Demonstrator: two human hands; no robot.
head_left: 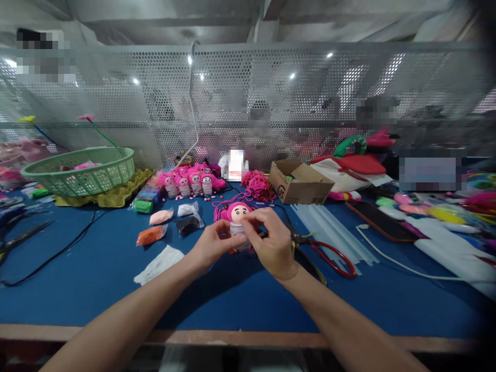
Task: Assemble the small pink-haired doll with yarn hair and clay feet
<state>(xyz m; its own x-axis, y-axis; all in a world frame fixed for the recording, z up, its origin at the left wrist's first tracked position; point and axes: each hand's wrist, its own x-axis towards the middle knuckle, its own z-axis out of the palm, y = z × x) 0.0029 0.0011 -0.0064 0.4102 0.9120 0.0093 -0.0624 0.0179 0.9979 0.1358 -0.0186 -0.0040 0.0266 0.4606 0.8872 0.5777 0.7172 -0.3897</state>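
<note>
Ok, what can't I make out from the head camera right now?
All in the head view:
- Lower face of the doll: partly covered by the right hand.
- Anything small between that hand's fingertips: hidden by the fingers, too small to tell.
- Most contents of the cardboard box: behind its flaps and front wall.
- Bright upright panel at the back: pixelated, unreadable.

A small doll (237, 217) is held upright between the left hand (215, 238) and the right hand (273, 242), near the middle of the blue table (217, 305). Its pale, round face is turned to the camera and framed by bright pink hair. Black eyes and brows can be seen. Its mouth is hidden by fingers. Its whitish body is ringed, with red bits at the bottom.
</note>
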